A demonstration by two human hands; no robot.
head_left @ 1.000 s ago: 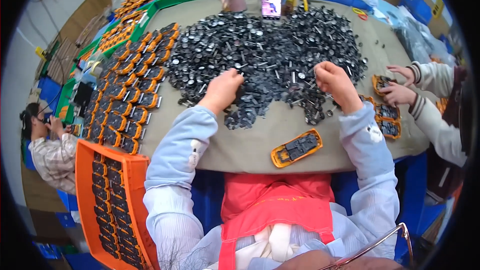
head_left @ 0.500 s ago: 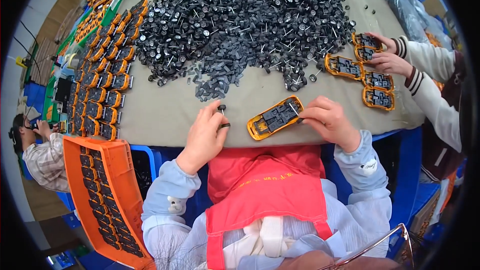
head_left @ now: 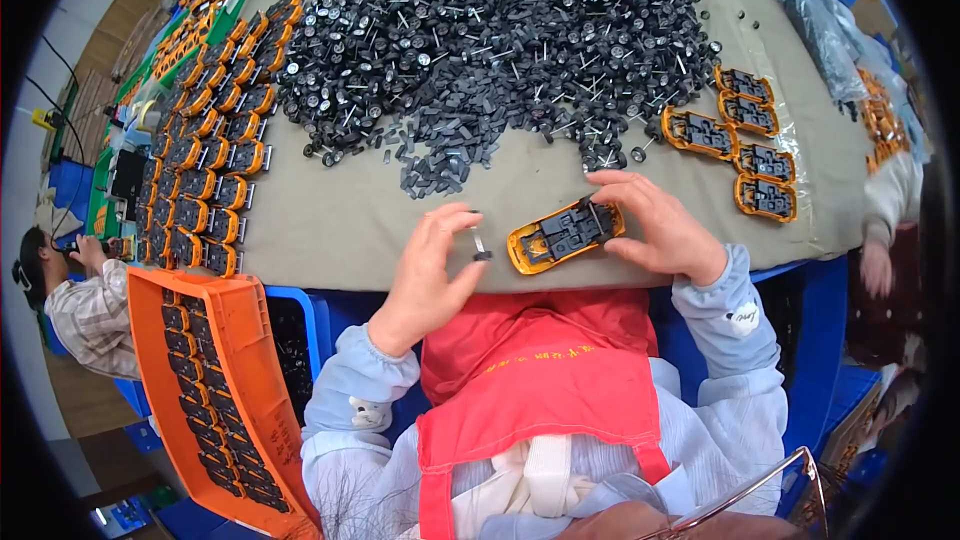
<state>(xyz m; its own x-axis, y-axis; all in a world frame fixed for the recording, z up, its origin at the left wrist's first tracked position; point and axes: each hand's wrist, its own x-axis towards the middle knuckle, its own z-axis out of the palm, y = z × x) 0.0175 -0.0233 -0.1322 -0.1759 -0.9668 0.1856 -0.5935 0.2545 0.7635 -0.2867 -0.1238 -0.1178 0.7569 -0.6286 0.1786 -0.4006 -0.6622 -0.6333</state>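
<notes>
A toy car body, orange-yellow with a black underside facing up, lies on the table near its front edge. My right hand grips its right end, thumb on the near side and fingers on the far side. Across that end a wheel axle seems to lie, partly covered by my fingers. To the left of the car, my left hand holds a wheel axle, a thin silver rod with black wheels, between thumb and fingers just off the cloth.
A large heap of black wheel axles covers the far table, with small black pieces at its near side. Several car bodies lie at the right, and rows of them at the left. An orange crate holds more. Other people are on both sides.
My right hand has gone from pinching at the car's end to spanning it. The car has shifted slightly right. The co-worker's hands at the right have left the car bodies.
</notes>
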